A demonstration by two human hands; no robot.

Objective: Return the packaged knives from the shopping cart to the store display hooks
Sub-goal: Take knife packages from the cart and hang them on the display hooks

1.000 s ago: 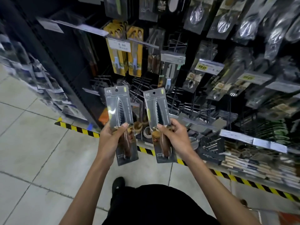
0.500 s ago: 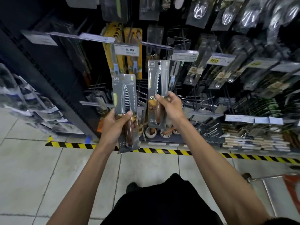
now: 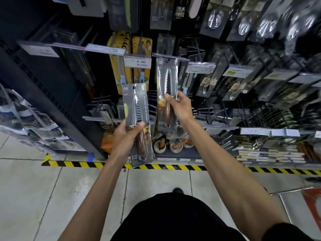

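Observation:
I hold two packaged knives, each a grey card with a serrated blade and a brown wooden handle. My left hand [image 3: 126, 136] grips the lower half of the left knife pack [image 3: 136, 108], held upright in front of the display. My right hand [image 3: 178, 106] pinches the middle of the right knife pack [image 3: 167, 79], raised higher. Its top hang hole sits just under a display hook with a blank price-tag strip [image 3: 170, 56]. Whether the hole is on the hook is unclear.
Yellow knife packs [image 3: 139, 44] hang left of that hook behind an "8.00" price tag [image 3: 137, 62]. Spoons and other utensils hang to the right. Small mortars [image 3: 173, 146] stand on the bottom shelf. Hazard tape [image 3: 156, 166] lines the floor. The shopping cart's edge [image 3: 295, 193] shows bottom right.
Both hands rose toward the display. My right hand lifted its knife pack higher, up to the hook by the price strip; my left followed at a lower height.

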